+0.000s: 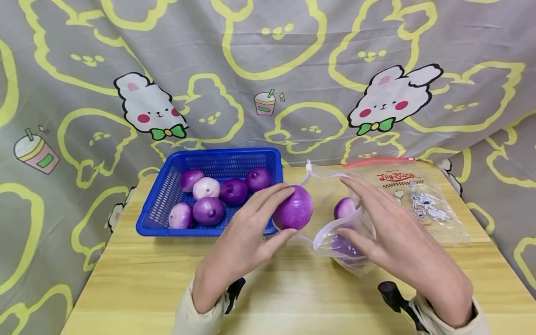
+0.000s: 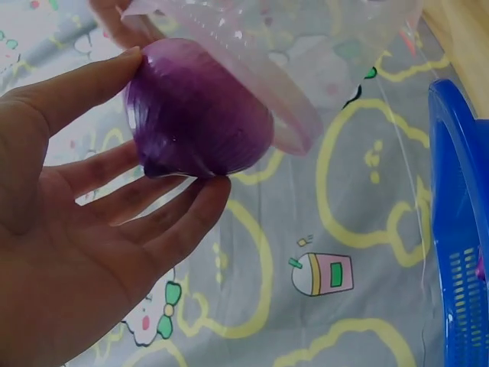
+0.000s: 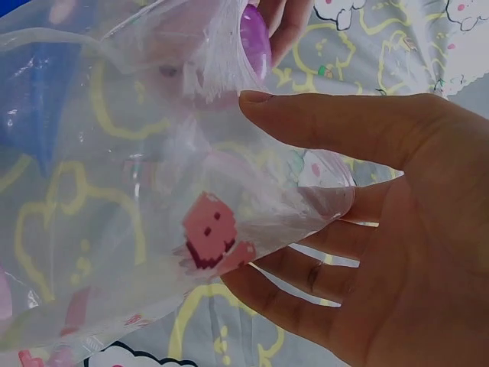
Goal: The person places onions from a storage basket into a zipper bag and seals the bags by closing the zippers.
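Observation:
My left hand [image 1: 247, 232] pinches a purple onion [image 1: 298, 209] between thumb and fingertips, at the mouth of a clear zip bag [image 1: 324, 184]. In the left wrist view this onion [image 2: 199, 111] sits against the bag's pale rim [image 2: 294, 126]. My right hand [image 1: 402, 237] holds the bag's right side, thumb at the near rim and fingers at the far one. The right wrist view has the bag [image 3: 153, 176], with a pink print, between thumb and fingers. Inside the bag are purple onions [image 1: 344, 208], partly hidden by the right hand and the film.
A blue plastic basket [image 1: 144, 223] with several purple and whitish onions [image 1: 208, 211] stands at the left. Behind my right hand, another clear bag [image 1: 444, 228] with a red zip and printed figures lies flat on the wooden table [image 1: 138, 284]. A patterned cloth [image 1: 301, 60] hangs behind.

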`<state>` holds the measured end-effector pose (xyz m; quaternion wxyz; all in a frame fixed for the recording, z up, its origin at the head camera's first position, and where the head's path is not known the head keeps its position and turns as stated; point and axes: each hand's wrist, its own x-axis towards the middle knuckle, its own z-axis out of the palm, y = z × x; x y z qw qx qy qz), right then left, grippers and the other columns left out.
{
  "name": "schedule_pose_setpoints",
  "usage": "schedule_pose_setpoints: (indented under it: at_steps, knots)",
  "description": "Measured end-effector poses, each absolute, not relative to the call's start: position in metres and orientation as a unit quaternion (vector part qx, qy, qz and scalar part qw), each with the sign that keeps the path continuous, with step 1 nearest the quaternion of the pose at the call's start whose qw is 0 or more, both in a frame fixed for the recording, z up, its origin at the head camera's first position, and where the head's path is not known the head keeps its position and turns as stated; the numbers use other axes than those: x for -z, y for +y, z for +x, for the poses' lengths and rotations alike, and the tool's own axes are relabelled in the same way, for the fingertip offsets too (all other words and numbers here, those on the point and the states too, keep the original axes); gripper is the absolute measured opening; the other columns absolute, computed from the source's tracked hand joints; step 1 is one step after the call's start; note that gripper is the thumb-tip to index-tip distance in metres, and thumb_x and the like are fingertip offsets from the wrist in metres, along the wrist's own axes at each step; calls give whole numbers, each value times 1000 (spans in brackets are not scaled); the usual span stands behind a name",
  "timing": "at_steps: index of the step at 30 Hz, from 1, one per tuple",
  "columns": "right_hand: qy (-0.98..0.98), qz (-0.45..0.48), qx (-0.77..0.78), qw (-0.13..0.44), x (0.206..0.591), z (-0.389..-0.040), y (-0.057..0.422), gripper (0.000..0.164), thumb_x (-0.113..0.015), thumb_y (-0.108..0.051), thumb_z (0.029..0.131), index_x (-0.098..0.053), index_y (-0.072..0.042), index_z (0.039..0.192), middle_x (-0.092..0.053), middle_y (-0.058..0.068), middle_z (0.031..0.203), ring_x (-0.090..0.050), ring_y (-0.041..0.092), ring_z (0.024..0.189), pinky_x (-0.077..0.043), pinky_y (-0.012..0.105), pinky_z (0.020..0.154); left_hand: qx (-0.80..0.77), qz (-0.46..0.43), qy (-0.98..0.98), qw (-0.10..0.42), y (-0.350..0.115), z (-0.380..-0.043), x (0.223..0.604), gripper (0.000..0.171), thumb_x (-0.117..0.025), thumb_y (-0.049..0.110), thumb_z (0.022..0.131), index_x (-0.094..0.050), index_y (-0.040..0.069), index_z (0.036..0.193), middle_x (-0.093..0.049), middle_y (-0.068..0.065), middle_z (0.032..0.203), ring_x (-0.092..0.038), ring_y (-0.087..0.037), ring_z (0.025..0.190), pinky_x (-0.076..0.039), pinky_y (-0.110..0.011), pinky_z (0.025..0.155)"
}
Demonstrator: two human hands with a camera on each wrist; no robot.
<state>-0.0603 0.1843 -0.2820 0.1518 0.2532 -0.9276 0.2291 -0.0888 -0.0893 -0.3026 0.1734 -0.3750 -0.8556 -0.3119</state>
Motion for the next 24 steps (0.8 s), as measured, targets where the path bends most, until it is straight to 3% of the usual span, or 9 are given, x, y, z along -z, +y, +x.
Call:
schedule_pose_setpoints:
  at_steps: [16,24]
  knots:
    - [-920,264,-232,174,282,-61,183,91,-81,-25,82,-31,-18,157,-41,6,155,-44,28,137,-34,40,114,271,-364,-881,139,-89,-89,306,60,-76,25,90,-51,13,143,-48,-7,147,-42,-18,137,-43,-37,108]
    - [-920,266,-232,170,281,-61,183,91,-82,-25,81,-32,-17,156,-40,5,156,-43,27,138,-34,44,113,271,-358,-884,131,-91,-89,306,63,-76,27,90,-49,15,145,-47,-8,147,-42,-19,137,-44,-38,108]
